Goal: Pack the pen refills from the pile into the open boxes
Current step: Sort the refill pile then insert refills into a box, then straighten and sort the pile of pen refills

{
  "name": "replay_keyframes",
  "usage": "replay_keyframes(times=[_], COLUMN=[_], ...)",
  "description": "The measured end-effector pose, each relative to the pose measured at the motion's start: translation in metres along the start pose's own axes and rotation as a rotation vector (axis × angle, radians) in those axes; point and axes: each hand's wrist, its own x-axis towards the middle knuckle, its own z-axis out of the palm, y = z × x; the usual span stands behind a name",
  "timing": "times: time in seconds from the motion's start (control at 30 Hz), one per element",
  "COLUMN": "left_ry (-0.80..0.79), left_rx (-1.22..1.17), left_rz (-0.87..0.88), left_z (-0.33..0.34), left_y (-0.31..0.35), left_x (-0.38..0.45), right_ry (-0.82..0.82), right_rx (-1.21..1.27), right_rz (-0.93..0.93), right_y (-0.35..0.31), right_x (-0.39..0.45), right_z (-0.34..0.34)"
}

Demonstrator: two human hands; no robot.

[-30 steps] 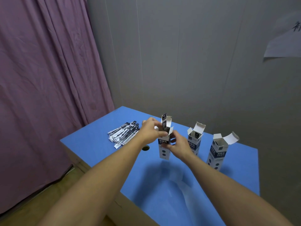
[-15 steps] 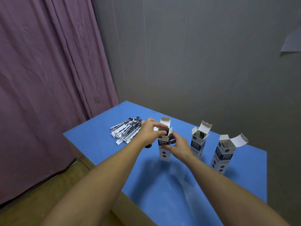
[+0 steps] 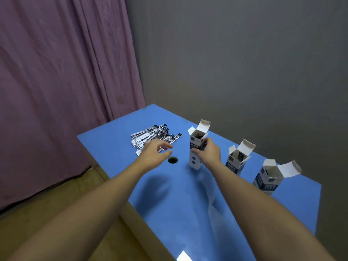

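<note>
A pile of black-and-white wrapped pen refills [image 3: 152, 136] lies at the far left of the blue table [image 3: 188, 204]. Three tall white-and-navy boxes stand upright with their top flaps open: the left box [image 3: 196, 147], the middle box [image 3: 237, 160] and the right box [image 3: 269, 178]. Dark refills show inside the left box's mouth. My right hand [image 3: 208, 152] grips the left box around its upper half. My left hand [image 3: 155, 152] hovers over the near edge of the pile, fingers relaxed and spread, holding nothing.
A round cable hole [image 3: 172, 160] sits in the tabletop between my hands. A purple curtain [image 3: 56, 81] hangs on the left and a grey wall [image 3: 244, 63] stands right behind the boxes. Wooden floor [image 3: 47, 213] lies below the table's left edge.
My left hand has left the top of the left box and moved left to the refill pile, now empty. My right hand stays on the box. The camera has tilted.
</note>
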Motion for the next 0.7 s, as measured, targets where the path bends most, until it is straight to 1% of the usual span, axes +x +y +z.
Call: replay_keyframes(times=[0.17,0.3,0.4,0.47,0.57,0.63,0.7], left_ry=[0.012,0.029,0.038,0.047,0.053,0.043,0.039], left_rx=[0.054,0.092,0.133,0.17,0.221,0.264,0.293], left_rz=[-0.07,-0.111,-0.092,-0.067,-0.053,-0.076,-0.113], left_z=[-0.009,-0.017,-0.02,-0.022,-0.025,-0.026,-0.029], left_y=[-0.026,-0.029,-0.027,-0.025,-0.025,-0.028,-0.03], left_x=[-0.007,-0.014,-0.015,-0.016,-0.014,-0.013,-0.015], right_ry=[-0.029,-0.033,-0.085,-0.13,-0.227,-0.336,-0.461], right_rx=[-0.046,-0.082,-0.185,-0.296,-0.528,-0.656,-0.731], right_rz=[0.076,0.117,0.208,0.277,0.285,0.251,0.173], right_y=[0.001,0.005,0.005,0.001,-0.003,-0.006,-0.008], right_x=[0.014,0.011,0.007,0.0,-0.017,-0.03,-0.038], right_z=[0.015,0.019,0.015,0.01,0.004,0.004,0.007])
